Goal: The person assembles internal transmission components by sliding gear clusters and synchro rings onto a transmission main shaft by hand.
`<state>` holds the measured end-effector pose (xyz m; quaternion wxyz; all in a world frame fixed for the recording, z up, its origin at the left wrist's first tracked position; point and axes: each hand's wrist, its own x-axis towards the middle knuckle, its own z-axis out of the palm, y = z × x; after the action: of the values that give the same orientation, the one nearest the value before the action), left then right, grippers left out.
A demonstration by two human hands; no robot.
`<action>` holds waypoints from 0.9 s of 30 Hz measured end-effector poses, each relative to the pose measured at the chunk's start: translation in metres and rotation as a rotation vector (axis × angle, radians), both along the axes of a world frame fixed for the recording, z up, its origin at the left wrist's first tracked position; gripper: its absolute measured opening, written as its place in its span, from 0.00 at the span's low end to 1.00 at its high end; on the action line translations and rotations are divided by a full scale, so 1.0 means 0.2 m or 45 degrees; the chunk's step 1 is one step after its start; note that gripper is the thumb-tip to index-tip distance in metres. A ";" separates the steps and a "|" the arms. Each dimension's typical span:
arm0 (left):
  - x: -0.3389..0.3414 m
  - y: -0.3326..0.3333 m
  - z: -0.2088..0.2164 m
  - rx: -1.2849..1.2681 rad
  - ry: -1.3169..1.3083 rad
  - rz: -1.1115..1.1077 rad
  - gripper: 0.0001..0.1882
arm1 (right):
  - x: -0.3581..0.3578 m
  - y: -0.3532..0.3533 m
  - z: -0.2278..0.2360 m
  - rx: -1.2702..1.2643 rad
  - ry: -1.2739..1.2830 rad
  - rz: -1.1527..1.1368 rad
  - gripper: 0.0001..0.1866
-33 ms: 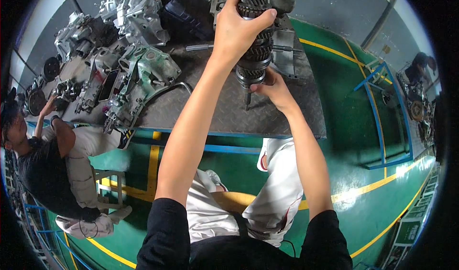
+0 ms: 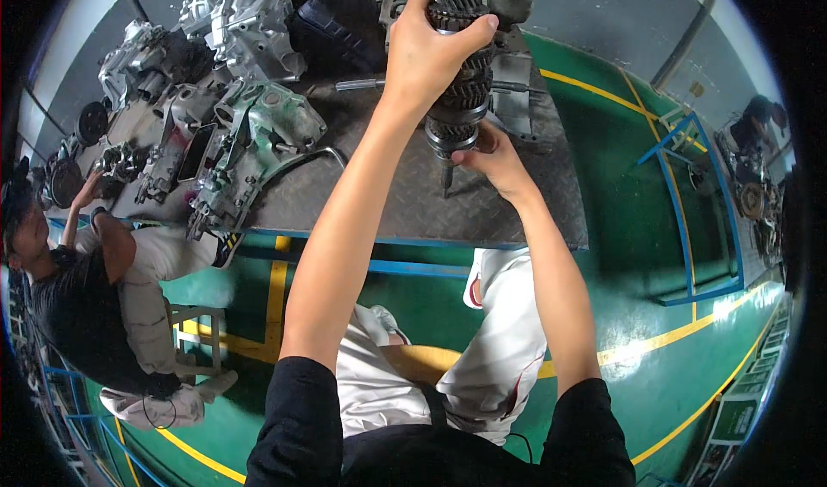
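A: What is being held?
B: A long dark-steel gear shaft [image 2: 466, 90], stacked with helical-toothed gears and smooth shiny rings.

A: How is it posed?
B: Lengthwise to the view: a splined end runs out of sight at the top, and a slim bare tip points toward the front edge of the dark, patterned metal tabletop [image 2: 517, 215], nearer its right edge than its left. Whether the tip touches is unclear.

A: And the grip?
B: The left hand [image 2: 428, 52] clasps the upper gears; the right hand [image 2: 498, 164] pinches the lower end.
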<state>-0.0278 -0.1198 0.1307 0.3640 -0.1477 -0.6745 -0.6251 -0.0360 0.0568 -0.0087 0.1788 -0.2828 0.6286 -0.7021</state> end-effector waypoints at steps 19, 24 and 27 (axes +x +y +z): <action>0.09 -0.02 0.03 0.002 -0.032 -0.051 0.30 | 0.03 -0.08 0.02 0.073 0.198 -0.173 0.44; 0.10 -0.01 0.04 -0.003 -0.059 -0.080 0.26 | 0.07 -0.09 0.03 0.052 0.237 -0.253 0.44; 0.10 -0.02 0.05 -0.039 -0.055 -0.072 0.26 | 0.04 -0.07 0.05 0.099 0.236 -0.158 0.43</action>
<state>-0.0077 -0.1231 0.1403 0.3292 -0.1587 -0.6874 -0.6277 -0.0286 0.0432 0.0023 0.0869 -0.2999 0.6855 -0.6577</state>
